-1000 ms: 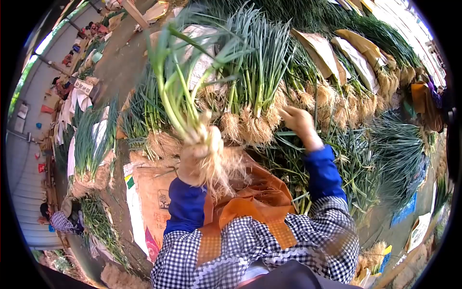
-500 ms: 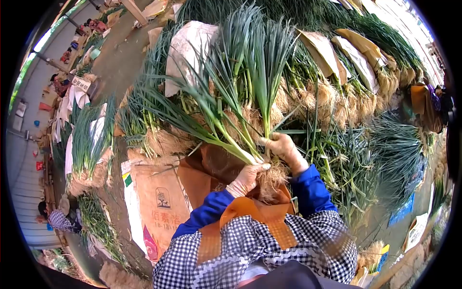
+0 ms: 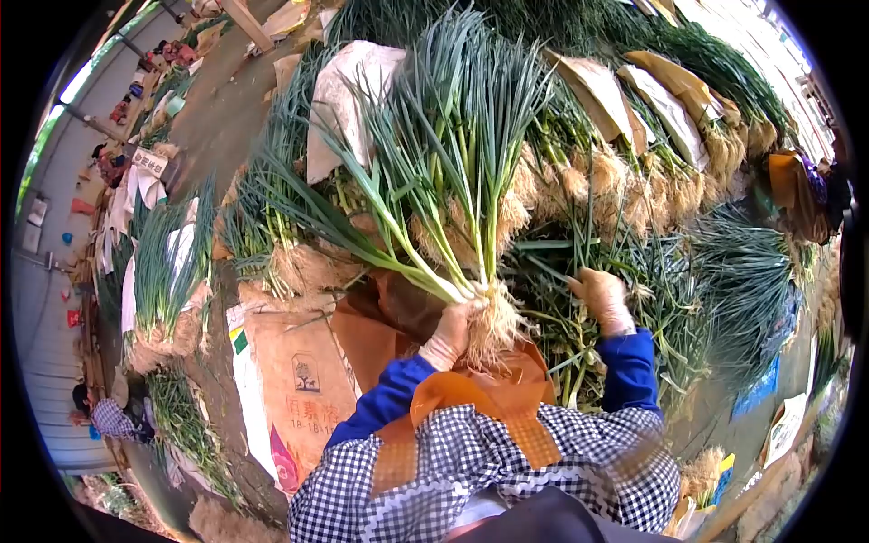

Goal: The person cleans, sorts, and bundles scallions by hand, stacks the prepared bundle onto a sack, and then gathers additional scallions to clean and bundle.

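The bunch of green onions (image 3: 485,258) stands in front of the person, just past the orange apron (image 3: 484,398), with its roots (image 3: 493,330) toward the near side and its leaves toward the far side. Its long axis runs near to far. The stalks fan out from the pale base, some nearly straight away, others slanting far left, and the leaf tips overlap the greens behind, so where the bunch ends cannot be told.

The left hand (image 3: 450,333) is closed around the pale base, just above the roots, which hang beside it on the right. The right hand (image 3: 602,294) is apart from the bunch, to its right, over a pile of loose leaves (image 3: 661,335). Its fingers are bent, thumb side toward the left; whether they pinch a leaf cannot be told.

The left forearm, in a blue sleeve (image 3: 389,394), reaches far and to the right from a bent elbow. The right forearm, in another blue sleeve (image 3: 630,371), points away from the body, the wrist bent a little to the left.

A printed brown sack (image 3: 303,389) lies flat to the left of the apron. Beyond the pile, more rooted bunches (image 3: 625,190) lie in a row, their roots facing near.
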`<action>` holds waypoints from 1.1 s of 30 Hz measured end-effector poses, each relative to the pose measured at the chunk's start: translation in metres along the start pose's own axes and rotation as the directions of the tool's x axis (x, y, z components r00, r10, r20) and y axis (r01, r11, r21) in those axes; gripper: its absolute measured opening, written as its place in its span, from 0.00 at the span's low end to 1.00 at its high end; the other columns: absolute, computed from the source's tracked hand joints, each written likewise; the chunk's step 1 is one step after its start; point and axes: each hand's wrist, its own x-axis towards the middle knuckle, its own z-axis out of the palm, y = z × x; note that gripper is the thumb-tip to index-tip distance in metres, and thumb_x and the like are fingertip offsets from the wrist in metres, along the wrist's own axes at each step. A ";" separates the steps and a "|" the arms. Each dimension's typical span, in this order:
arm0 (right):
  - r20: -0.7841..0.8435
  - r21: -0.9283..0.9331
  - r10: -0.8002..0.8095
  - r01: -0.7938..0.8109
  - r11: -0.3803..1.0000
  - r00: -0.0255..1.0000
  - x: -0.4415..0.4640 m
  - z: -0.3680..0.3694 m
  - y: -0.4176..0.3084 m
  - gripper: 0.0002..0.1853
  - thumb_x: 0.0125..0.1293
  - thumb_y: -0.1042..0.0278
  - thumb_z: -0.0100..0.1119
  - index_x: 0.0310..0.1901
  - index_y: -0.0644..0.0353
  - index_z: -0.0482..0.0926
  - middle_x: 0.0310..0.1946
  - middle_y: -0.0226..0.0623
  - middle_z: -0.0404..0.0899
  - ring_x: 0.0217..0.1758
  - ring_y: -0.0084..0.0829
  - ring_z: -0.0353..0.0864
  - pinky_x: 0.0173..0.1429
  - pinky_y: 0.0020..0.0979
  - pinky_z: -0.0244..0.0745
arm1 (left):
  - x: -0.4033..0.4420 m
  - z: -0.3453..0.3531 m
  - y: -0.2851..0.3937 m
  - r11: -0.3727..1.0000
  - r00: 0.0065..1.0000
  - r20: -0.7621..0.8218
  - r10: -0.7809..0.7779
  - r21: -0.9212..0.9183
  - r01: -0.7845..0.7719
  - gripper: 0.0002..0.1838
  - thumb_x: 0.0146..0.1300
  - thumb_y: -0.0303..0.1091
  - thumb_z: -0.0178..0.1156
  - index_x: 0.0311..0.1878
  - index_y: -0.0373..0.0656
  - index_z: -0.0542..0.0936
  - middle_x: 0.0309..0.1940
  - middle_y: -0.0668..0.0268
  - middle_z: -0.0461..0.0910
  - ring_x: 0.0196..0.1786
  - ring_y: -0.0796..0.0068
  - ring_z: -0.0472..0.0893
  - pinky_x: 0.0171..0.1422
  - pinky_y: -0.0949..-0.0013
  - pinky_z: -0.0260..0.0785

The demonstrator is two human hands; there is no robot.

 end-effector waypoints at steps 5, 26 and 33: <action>0.138 0.984 -0.369 -0.168 -0.052 0.919 0.056 0.003 -0.110 0.17 0.67 0.50 0.50 0.34 0.57 0.76 0.15 0.20 0.64 0.17 0.14 0.58 0.22 0.19 0.53 | -0.024 0.025 0.015 0.946 0.939 0.341 -0.037 -0.291 0.143 0.24 0.61 0.29 0.53 0.59 0.29 0.65 0.51 0.53 0.74 0.49 0.63 0.78 0.54 0.64 0.73; -0.248 0.414 0.002 0.104 0.904 0.969 0.063 -0.007 -0.114 0.20 0.58 0.42 0.56 0.29 0.52 0.78 0.17 0.40 0.77 0.23 0.40 0.79 0.28 0.36 0.73 | -0.015 0.010 -0.022 0.971 0.972 -0.150 0.181 0.186 -0.152 0.12 0.54 0.17 0.58 0.41 0.41 0.73 0.34 0.70 0.74 0.37 0.78 0.76 0.43 0.76 0.71; -0.436 0.203 -0.077 0.181 0.962 0.897 0.099 0.032 -0.130 0.19 0.60 0.49 0.56 0.22 0.56 0.73 0.15 0.39 0.74 0.20 0.43 0.77 0.26 0.40 0.72 | -0.014 0.008 -0.025 0.921 0.939 -0.173 0.296 0.311 -0.233 0.12 0.52 0.18 0.60 0.40 0.41 0.74 0.33 0.71 0.73 0.36 0.77 0.76 0.43 0.74 0.72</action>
